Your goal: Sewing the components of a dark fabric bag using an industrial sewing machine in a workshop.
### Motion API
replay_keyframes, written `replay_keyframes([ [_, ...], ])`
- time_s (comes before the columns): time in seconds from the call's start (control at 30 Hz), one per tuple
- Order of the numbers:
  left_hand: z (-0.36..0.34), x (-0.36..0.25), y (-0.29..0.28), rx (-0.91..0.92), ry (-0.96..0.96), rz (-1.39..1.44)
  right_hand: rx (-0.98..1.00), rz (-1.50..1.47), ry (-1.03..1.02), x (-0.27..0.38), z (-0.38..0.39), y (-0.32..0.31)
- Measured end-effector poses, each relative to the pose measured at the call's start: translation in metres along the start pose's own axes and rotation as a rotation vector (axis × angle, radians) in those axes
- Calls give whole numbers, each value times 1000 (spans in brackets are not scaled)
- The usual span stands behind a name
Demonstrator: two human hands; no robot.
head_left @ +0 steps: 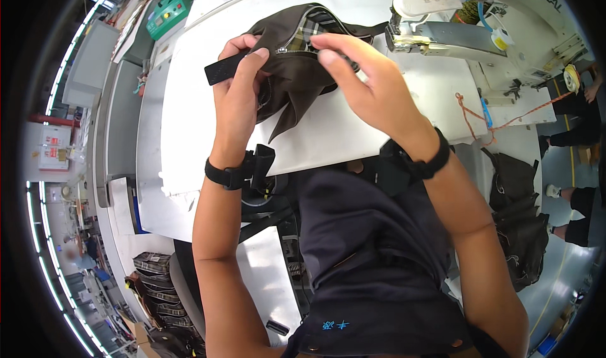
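Note:
A dark brown fabric bag (293, 74) with an unfastened zipper and a plaid lining (309, 29) lies bunched at the far part of the white table. My left hand (240, 80) is closed on its left side, thumb on top near the metal zipper pull (281, 50). A flat black strip (224, 71) juts out to the left from under these fingers; I cannot tell if it is attached to the bag. My right hand (372, 80) has its thumb and forefinger at the lower edge of the zipper opening, gripping there; its other fingers are mostly hidden.
A sewing machine (435, 33) stands at the far right of the white table (202, 124). An orange cord (467, 115) lies at the right. Dark bags (517, 232) hang at right, and plaid pieces (154, 288) are stacked lower left. A green box (173, 9) sits far left.

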State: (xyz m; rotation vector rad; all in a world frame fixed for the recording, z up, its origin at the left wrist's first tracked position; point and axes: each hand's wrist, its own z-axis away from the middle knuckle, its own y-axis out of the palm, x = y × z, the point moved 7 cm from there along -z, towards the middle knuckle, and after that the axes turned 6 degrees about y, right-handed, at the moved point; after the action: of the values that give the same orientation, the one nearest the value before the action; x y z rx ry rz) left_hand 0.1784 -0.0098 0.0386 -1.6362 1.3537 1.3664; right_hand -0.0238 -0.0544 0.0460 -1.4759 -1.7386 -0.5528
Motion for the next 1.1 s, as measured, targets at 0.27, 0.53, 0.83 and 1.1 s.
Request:
replay_keyframes([
  [0.27,-6,5,-2,18,80,-113,116,-130,160,-34,-5,28],
  [0.53,29,16,45,91,82,-61,-60,-154,270,-2,49,-14],
  [0.83,-19,61,87,3,48,-136,-192,239,196,-46,24,-37],
  [1.1,-11,64,108,70,166,-52,-325,303,64,-38,42,-53],
])
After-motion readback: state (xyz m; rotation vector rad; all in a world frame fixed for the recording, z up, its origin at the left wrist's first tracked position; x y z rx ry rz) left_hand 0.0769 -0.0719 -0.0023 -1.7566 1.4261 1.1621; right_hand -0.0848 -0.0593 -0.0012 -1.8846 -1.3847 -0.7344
